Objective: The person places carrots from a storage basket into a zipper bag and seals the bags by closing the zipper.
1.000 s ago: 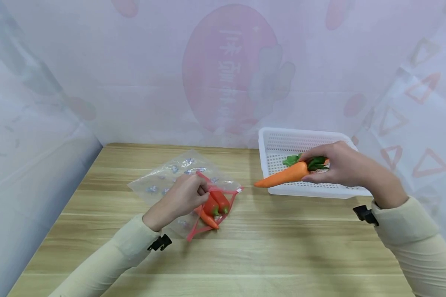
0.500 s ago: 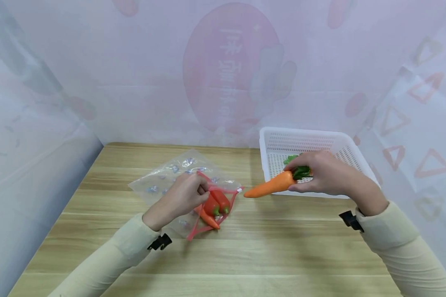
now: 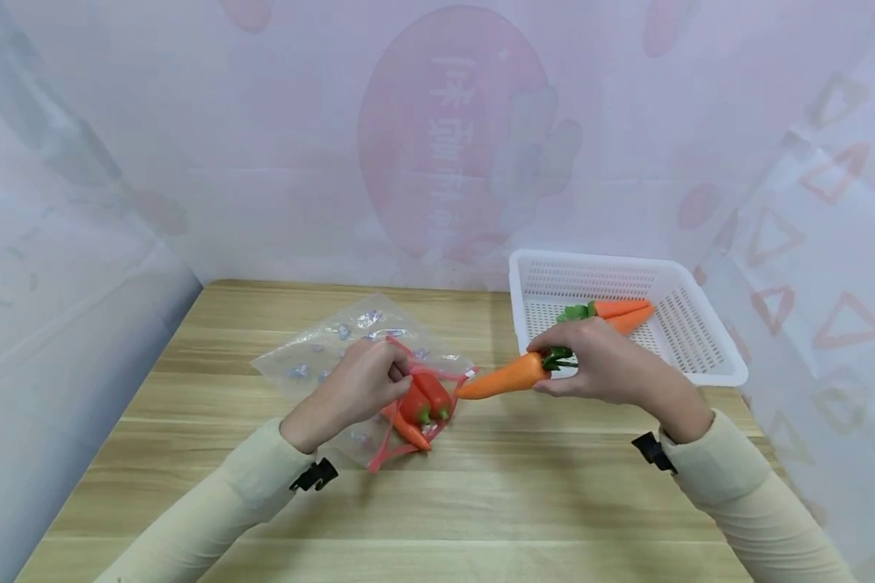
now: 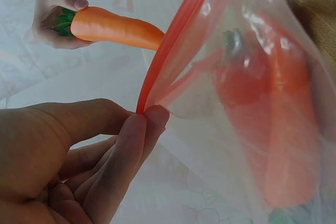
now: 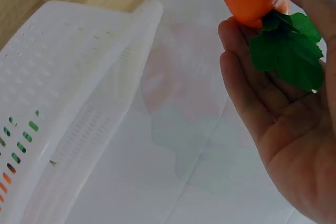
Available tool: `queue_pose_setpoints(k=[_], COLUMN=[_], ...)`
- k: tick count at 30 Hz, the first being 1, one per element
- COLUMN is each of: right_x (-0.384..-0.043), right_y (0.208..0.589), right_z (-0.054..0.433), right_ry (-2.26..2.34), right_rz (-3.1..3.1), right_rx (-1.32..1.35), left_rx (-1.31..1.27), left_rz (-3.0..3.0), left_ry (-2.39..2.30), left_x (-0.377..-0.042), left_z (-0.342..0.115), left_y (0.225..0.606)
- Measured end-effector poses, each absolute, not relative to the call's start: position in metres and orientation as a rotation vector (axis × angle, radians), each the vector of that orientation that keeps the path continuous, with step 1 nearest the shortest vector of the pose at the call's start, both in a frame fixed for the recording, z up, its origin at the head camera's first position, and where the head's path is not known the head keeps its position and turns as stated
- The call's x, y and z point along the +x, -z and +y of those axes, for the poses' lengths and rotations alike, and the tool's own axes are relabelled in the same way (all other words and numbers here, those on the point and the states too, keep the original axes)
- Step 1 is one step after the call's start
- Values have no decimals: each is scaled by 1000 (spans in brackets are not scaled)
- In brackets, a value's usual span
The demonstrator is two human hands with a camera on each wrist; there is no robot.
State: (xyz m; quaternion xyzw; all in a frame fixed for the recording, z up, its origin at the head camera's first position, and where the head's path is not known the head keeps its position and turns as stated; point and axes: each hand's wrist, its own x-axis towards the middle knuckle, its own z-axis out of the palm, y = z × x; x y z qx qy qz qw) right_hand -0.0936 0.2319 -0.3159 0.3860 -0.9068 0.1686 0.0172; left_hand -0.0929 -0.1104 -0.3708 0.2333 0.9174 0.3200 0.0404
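My left hand (image 3: 357, 389) pinches the red zip edge of a clear plastic zip bag (image 4: 178, 51) between thumb and fingertips, and the bag's mouth gapes toward the right. Inside the bag lie red peppers (image 3: 424, 397) with green stems and an orange carrot (image 3: 411, 433), its tip near the mouth. My right hand (image 3: 601, 360) grips another carrot (image 3: 506, 378) by its leafy top end. That carrot points left, its tip right at the bag's red edge in the head view. In the right wrist view its green leaves (image 5: 289, 45) lie against the palm.
A white perforated plastic basket (image 3: 707, 340) stands at the back right of the wooden table (image 3: 481, 502), with more carrots (image 3: 627, 312) in it. Pale printed sheets (image 3: 277, 162) wall off the back and both sides.
My right hand has carried the carrot left and slightly toward me, from over the basket to the bag's mouth. The carrots in the basket are now uncovered. My left hand stays still.
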Motion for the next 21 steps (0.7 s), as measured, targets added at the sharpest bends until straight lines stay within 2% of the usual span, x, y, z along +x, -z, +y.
queue_pose_setpoints(k=[21], right_x=[-77], right_y=[370], right_z=[184], right_ry=[-573], right_rz=[-2805], right_rx=[947], left_rx=[733], left_rz=[2800], left_ry=[-969], left_x=[-96], left_z=[-108], left_y=[369])
